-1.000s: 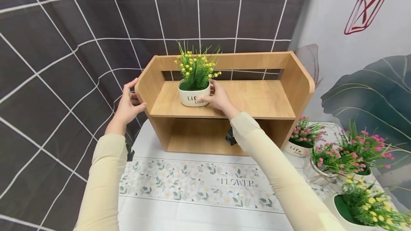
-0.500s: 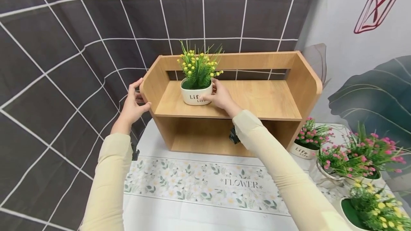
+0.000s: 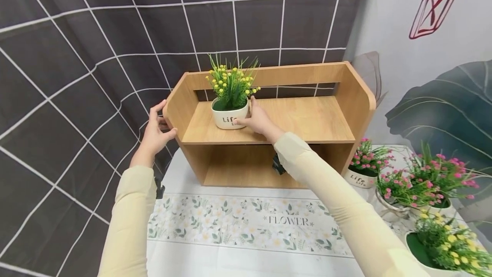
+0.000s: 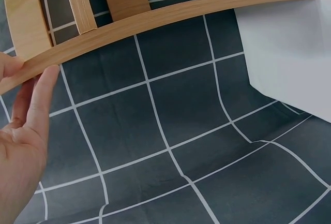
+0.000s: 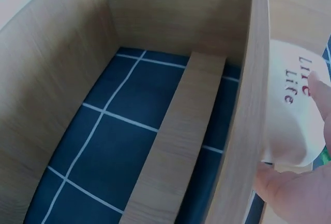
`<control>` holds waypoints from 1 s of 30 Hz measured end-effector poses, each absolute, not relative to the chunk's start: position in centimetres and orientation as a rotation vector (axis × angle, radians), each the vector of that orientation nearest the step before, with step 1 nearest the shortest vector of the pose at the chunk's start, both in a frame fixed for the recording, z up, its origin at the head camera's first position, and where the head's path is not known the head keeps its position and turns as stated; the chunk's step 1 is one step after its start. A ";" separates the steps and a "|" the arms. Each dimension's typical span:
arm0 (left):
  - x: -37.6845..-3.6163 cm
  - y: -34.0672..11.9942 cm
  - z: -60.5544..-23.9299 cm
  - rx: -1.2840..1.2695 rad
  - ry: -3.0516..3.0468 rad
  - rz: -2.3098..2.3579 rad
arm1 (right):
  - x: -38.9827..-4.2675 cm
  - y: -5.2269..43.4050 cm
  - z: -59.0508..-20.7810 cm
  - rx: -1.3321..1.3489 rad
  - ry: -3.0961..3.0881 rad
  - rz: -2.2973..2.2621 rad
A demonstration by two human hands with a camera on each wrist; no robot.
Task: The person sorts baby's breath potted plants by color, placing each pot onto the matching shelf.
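A white oval flowerpot (image 3: 223, 119) lettered "Life" stands on the upper board of a wooden shelf (image 3: 307, 116), left of its middle. Grass and small yellow flowers (image 3: 230, 82) fill it. My right hand (image 3: 261, 119) grips the pot at its right end, thumb across the lettering and index finger along the side. In the right wrist view the thumb (image 5: 319, 92) lies over the letters on the pot (image 5: 292, 115). My left hand (image 3: 155, 134) holds the shelf's left side panel. Seen from the left wrist, its fingers (image 4: 41, 97) touch the outer face of the panel edge (image 4: 77, 48).
Potted pink flowers (image 3: 367, 163) stand on the table right of the shelf, with more pink ones (image 3: 434, 178) beside them. A yellow-flowered pot (image 3: 442, 243) is nearer me. A floral runner (image 3: 230, 221) lies before the shelf. A dark checked curtain (image 3: 57, 119) hangs close at the left.
The pot has shifted slightly left along the upper board with my right hand, whose index finger now shows straighter. My left hand stays on the side panel. The head view has swayed a little.
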State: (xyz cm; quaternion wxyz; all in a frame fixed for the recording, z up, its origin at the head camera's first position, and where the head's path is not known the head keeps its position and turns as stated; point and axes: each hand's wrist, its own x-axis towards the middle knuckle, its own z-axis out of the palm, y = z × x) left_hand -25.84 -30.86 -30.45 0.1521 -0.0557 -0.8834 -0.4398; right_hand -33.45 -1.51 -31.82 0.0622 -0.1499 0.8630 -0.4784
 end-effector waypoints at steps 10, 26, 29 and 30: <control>-25.8 -31.0 -30.6 -0.187 -2.531 -1.227 | -31.8 -0.8 -31.5 -0.500 2.642 -1.519; -25.4 -31.2 -30.6 -0.173 -2.563 -1.223 | -28.5 3.0 -32.3 -0.569 2.701 -1.645; -25.4 -31.2 -30.4 -0.197 -2.568 -1.204 | -27.7 4.0 -32.6 -0.600 2.721 -1.642; -25.4 -31.1 -30.4 -0.205 -2.570 -1.198 | -27.4 4.4 -32.8 -0.606 2.732 -1.639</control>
